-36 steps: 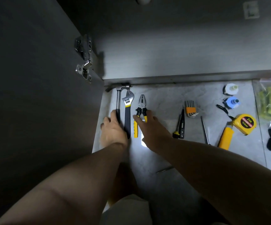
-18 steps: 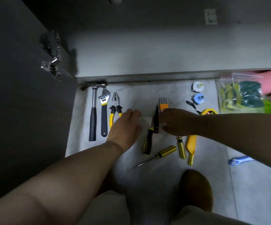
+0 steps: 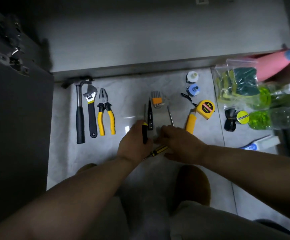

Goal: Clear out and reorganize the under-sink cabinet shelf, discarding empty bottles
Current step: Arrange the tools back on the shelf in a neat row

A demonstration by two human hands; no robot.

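Here the left hand (image 3: 133, 144) grips a black-handled screwdriver with a yellow collar (image 3: 144, 134). Just right of that grip, the right hand (image 3: 182, 144) covers a yellow-and-black striped screwdriver (image 3: 158, 150); whether it holds it, I cannot tell. The clear plastic bottles with green bases (image 3: 276, 118) lie well to the right of both hands.

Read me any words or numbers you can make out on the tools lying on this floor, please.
"2m": on the yellow tape measure.
"12.5mm": just below it, faint.
"TAPE": on the tape roll; earlier letters blurred.
Label on the wrench: too blurred to read.
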